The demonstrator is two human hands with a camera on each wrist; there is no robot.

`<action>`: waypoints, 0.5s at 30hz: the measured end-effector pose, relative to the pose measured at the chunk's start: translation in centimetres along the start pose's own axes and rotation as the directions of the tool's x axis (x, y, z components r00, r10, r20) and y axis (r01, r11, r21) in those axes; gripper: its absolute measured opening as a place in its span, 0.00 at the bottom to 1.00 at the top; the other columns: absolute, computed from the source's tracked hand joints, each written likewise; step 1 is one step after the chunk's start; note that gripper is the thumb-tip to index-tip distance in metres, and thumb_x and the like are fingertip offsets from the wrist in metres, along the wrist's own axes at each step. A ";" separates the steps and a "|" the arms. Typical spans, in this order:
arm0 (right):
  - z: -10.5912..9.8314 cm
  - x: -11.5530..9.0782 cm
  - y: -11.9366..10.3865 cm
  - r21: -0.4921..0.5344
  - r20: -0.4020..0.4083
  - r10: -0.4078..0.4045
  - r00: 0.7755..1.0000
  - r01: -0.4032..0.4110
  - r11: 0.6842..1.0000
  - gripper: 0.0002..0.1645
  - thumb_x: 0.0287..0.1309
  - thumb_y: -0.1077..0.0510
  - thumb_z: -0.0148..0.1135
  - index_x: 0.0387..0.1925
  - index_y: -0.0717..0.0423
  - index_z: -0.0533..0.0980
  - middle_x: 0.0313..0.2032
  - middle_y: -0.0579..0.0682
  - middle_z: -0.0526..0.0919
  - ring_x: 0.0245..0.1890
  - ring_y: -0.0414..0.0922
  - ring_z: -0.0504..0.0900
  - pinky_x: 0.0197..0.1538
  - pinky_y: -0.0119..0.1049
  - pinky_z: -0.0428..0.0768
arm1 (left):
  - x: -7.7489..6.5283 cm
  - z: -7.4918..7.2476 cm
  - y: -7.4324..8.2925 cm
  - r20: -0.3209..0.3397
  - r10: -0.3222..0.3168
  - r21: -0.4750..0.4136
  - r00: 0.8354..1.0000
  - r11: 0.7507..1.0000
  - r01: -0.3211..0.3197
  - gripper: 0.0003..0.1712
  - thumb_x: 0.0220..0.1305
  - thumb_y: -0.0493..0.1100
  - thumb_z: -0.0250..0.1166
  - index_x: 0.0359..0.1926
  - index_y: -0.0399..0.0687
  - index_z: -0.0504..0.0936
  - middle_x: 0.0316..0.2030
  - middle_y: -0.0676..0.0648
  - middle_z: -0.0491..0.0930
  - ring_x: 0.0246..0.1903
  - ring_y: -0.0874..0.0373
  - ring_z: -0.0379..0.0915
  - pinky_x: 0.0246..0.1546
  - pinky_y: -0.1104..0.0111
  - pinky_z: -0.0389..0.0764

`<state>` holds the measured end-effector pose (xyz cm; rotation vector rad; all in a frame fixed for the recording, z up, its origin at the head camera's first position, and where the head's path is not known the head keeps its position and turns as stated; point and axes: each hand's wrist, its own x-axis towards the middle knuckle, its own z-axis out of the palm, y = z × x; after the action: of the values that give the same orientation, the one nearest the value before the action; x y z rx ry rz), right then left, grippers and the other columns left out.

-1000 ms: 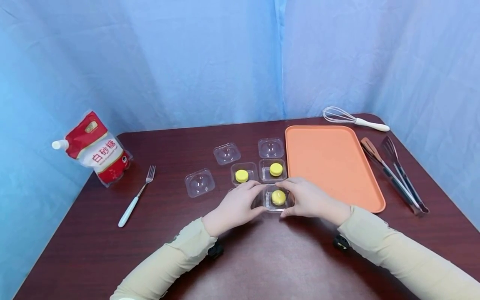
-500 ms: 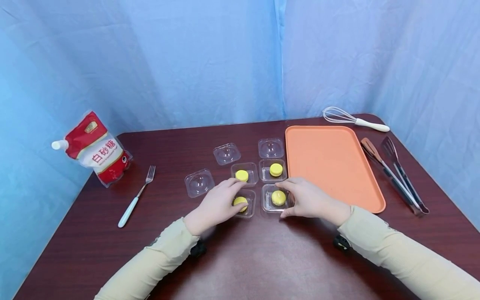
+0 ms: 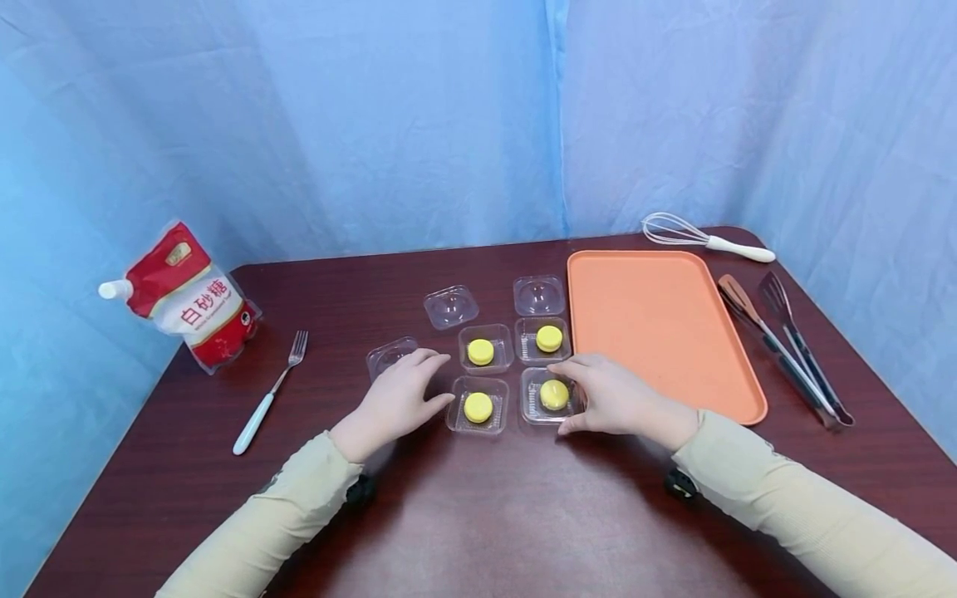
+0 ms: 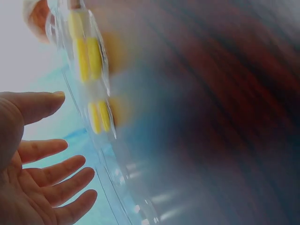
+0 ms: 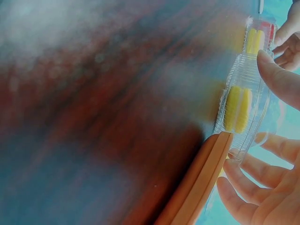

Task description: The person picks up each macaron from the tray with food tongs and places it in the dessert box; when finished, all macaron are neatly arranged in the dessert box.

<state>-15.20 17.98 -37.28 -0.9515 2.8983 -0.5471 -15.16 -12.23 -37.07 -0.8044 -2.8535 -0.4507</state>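
Observation:
My left hand [image 3: 395, 405] is held over the table with fingers spread and nothing between them, partly covering a clear domed lid [image 3: 385, 356]. My right hand [image 3: 626, 400] grips the right side of a lidded clear plastic box [image 3: 532, 415], thumb at the near corner and fingertips at the far one. Inside sits a yellow macaron [image 3: 554, 394]. Left of it, an uncovered clear box [image 3: 455, 422] holds another macaron [image 3: 478, 408]. In the left wrist view, the fingers [image 4: 70, 185] stand apart from the boxes. The right wrist view shows the thumb [image 5: 274, 77] against the box.
Behind stand two more uncovered boxes with yellow macarons [image 3: 480, 352] [image 3: 549, 338]. Two domed lids [image 3: 451, 308] [image 3: 539, 296] lie farther back. An orange tray [image 3: 643, 307] borders the boxes on the right. Around are a whisk [image 3: 710, 241], tongs [image 3: 792, 357], fork [image 3: 272, 390] and sugar pouch [image 3: 196, 303].
My left hand has left the front right box and moved left, past the front left box, to the lid at the left. The right hand has stayed in place.

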 end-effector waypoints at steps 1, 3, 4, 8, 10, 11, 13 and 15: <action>0.0 0.0 0.0 0.000 0.001 0.001 1.000 -0.001 1.000 0.49 0.33 0.43 0.79 0.57 0.61 0.73 0.41 0.52 0.78 0.34 0.42 0.72 0.43 0.41 0.74 | -0.1 0.0 -0.2 -0.001 -0.008 0.005 1.000 1.000 0.008 0.31 0.53 0.46 0.71 0.56 0.37 0.76 0.49 0.41 0.78 0.49 0.47 0.76 0.51 0.56 0.77; 0.0 0.0 0.0 0.001 0.003 -0.002 1.000 0.002 1.000 0.48 0.33 0.43 0.79 0.57 0.61 0.73 0.41 0.52 0.78 0.34 0.42 0.72 0.43 0.41 0.74 | -0.2 -0.1 -0.6 -0.001 -0.018 0.003 1.000 1.000 0.018 0.31 0.54 0.46 0.71 0.56 0.37 0.76 0.49 0.41 0.78 0.49 0.48 0.75 0.52 0.56 0.76; -0.1 0.0 -0.1 -0.001 0.005 -0.001 1.000 0.001 1.000 0.48 0.33 0.43 0.79 0.57 0.61 0.73 0.41 0.52 0.78 0.34 0.42 0.72 0.43 0.41 0.74 | -0.2 -0.2 -0.7 0.001 -0.022 0.000 1.000 1.000 0.022 0.31 0.54 0.45 0.71 0.56 0.37 0.75 0.49 0.41 0.77 0.49 0.48 0.75 0.52 0.56 0.76; -0.1 0.0 -0.1 0.002 0.011 -0.001 1.000 0.001 1.000 0.48 0.34 0.43 0.78 0.57 0.60 0.73 0.41 0.52 0.78 0.34 0.42 0.72 0.43 0.41 0.74 | -0.3 -0.2 -1.2 0.016 -0.033 -0.017 0.999 0.999 0.033 0.31 0.54 0.44 0.71 0.57 0.36 0.75 0.50 0.40 0.77 0.50 0.47 0.75 0.52 0.56 0.76; -0.1 0.0 -0.2 0.006 0.012 0.002 1.000 -0.002 1.000 0.48 0.34 0.43 0.78 0.57 0.61 0.73 0.41 0.52 0.78 0.33 0.41 0.72 0.42 0.41 0.74 | -0.3 -0.2 -1.4 0.023 -0.043 -0.018 0.999 0.999 0.043 0.31 0.54 0.43 0.71 0.57 0.37 0.75 0.50 0.40 0.77 0.50 0.47 0.75 0.52 0.56 0.76; -0.1 0.0 -0.2 0.007 0.012 0.003 1.000 -0.003 1.000 0.48 0.34 0.43 0.78 0.57 0.61 0.73 0.41 0.52 0.78 0.33 0.41 0.72 0.42 0.40 0.74 | -0.3 -0.2 -1.5 0.023 -0.048 -0.017 0.999 0.999 0.048 0.31 0.53 0.43 0.71 0.57 0.37 0.74 0.50 0.40 0.77 0.50 0.47 0.75 0.52 0.56 0.76; -0.2 -0.1 -0.2 0.007 0.009 0.002 1.000 -0.002 1.000 0.48 0.34 0.44 0.79 0.57 0.61 0.73 0.40 0.52 0.78 0.32 0.40 0.72 0.42 0.40 0.74 | -0.4 -0.2 -1.8 0.019 -0.055 -0.012 0.998 0.998 0.055 0.31 0.53 0.43 0.71 0.57 0.37 0.75 0.50 0.39 0.76 0.50 0.47 0.75 0.51 0.56 0.77; -0.2 -0.1 -0.2 0.006 0.007 -0.001 1.000 0.001 1.000 0.48 0.34 0.44 0.79 0.57 0.61 0.72 0.41 0.52 0.78 0.32 0.40 0.72 0.42 0.40 0.74 | -0.4 -0.1 -2.1 0.016 -0.061 -0.007 0.998 0.998 0.061 0.31 0.53 0.43 0.72 0.57 0.36 0.75 0.50 0.39 0.76 0.50 0.47 0.75 0.51 0.56 0.77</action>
<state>-15.08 17.94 -37.07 -0.9516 2.8884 -0.5506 -15.90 -14.22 -37.56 -0.7267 -2.8994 -0.4650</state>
